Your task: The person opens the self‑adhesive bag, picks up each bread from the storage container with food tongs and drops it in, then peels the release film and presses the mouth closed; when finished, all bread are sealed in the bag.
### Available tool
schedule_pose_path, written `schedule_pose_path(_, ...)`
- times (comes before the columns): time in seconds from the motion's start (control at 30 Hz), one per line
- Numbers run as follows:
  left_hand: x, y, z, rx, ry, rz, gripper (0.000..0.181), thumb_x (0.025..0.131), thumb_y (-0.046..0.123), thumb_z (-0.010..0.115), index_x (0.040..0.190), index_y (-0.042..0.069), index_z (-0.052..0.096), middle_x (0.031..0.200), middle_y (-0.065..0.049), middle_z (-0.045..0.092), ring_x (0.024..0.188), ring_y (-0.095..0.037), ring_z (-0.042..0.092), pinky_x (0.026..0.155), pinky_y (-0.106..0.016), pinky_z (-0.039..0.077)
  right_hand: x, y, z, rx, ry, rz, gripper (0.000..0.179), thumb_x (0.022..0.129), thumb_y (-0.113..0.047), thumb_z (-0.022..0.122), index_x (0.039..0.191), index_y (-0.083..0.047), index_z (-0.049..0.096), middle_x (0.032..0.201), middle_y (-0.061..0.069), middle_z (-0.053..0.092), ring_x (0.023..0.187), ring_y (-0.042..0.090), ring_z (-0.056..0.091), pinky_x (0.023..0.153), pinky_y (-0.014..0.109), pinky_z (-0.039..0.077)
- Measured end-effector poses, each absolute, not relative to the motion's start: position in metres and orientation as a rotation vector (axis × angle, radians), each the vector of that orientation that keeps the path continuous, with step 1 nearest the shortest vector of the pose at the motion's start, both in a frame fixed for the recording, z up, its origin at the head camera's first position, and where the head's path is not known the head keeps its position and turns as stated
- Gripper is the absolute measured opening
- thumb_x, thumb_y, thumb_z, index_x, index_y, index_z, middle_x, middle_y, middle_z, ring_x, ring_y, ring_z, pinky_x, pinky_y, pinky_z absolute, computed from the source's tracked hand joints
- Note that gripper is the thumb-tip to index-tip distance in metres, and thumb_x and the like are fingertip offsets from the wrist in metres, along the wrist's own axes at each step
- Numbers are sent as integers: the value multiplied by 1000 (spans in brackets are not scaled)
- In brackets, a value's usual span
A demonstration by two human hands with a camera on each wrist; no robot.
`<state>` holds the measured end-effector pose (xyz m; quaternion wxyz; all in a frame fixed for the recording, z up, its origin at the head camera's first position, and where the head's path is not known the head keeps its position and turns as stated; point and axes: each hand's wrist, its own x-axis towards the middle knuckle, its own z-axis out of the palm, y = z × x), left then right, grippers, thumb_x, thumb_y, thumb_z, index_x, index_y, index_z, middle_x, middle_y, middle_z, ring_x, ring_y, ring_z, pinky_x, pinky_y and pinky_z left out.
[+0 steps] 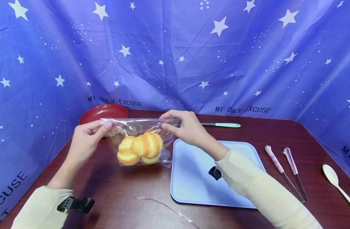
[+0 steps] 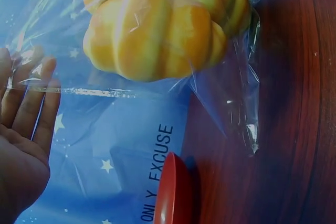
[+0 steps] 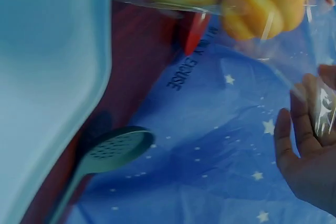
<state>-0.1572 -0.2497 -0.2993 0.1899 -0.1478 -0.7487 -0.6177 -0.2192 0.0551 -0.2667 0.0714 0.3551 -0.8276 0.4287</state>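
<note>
Between both hands hangs a clear plastic bag [image 1: 167, 156] holding several yellow-and-orange striped bread rolls [image 1: 147, 144]. My left hand [image 1: 87, 138] pinches the bag's upper left corner between thumb and fingers. At the upper right edge, my right hand [image 1: 187, 127] grips the plastic with thumb and forefinger. The rolls show up close in the left wrist view [image 2: 152, 35], bunched toward the bag's bottom. In the right wrist view the right-hand fingers [image 3: 302, 114] overlap the plastic. The bag is held up above the dark wooden table [image 1: 120, 190].
A pale blue tray [image 1: 197, 187] lies under my right forearm. Behind are a red bowl [image 1: 106, 113] and a green slotted skimmer [image 3: 118, 148]. Pink-handled tongs [image 1: 292, 163] and a cream spoon [image 1: 331, 175] lie right. A clear plastic strip [image 1: 166, 206] lies in front.
</note>
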Motion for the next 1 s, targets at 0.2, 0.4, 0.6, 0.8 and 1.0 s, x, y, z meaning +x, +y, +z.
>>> schedule_pose_path(0.2,-155,-247,-297,-437,-2019,-1814,15,101,0,61,107,-1,75,87,-2,78,78,-10,74,72,-19,57,-210,36,-240,1096,-2608,845,27,90,-31,78,112,-15,76,101,-4,75,92,10,67,88,34,50)
schedule_pose_path(0.4,-154,-243,-294,-435,-1986,-1817,16,99,-1,62,111,-4,73,86,-3,78,78,-11,75,71,-20,58,-199,12,-213,1098,-2706,530,38,85,-51,80,108,-21,77,89,-11,72,85,6,63,84,36,45)
schedule_pose_path(0.6,-156,-239,-292,-443,-1966,-1839,15,99,-2,63,110,-3,73,85,-4,77,77,-12,75,70,-23,59,-199,-12,-201,1151,-2799,601,28,90,-50,75,96,-23,78,80,-14,70,77,7,62,72,28,48)
schedule_pose_path(0.8,-157,-237,-293,-464,-1957,-1836,16,102,0,58,110,-7,70,86,-5,77,77,-13,74,70,-23,59,-205,-28,-197,1201,-2848,600,16,93,-37,76,88,-22,77,74,-11,68,75,7,61,64,25,47)
schedule_pose_path(1.0,-158,-235,-294,-350,-1993,-1717,18,104,7,58,102,2,75,79,0,76,72,-8,72,67,-19,56,-208,-36,-194,1214,-2875,564,15,93,-33,76,82,-23,77,73,-9,68,74,10,60,64,27,47)
